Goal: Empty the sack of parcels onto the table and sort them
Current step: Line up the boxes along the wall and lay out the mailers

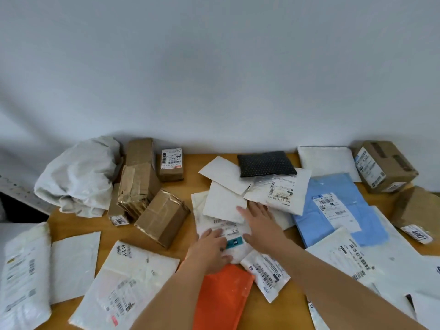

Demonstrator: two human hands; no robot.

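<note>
Two bare hands are out over the middle of the wooden table (188,160), both flat with fingers pretty much straight, nothing pinched or gripped. The left hand (213,248) presses down on a white mailer with a teal sticker (234,242), and the right hand (260,222) lies just beside it, fingertips touching a plain white padded envelope (223,207) that overlaps the same pile.

The sack (78,175) sits crumpled and slack at the far left corner, against the wall. Right next to it is a cluster of brown cardboard boxes (157,210), some heavily taped, one small box with a label (171,166) standing a bit apart toward the wall.

Soft parcels are everywhere else: a black dotted pouch (266,163) at the far middle, resting partly on a white bag with a barcode label (281,189); a big blue poly bag (333,210) to the right; an orange mailer (223,296) near the front edge, under the left wrist. More white mailers cover the near left and near right. Two more brown boxes (385,165) are in the far right corner, one tagged 4001.
</note>
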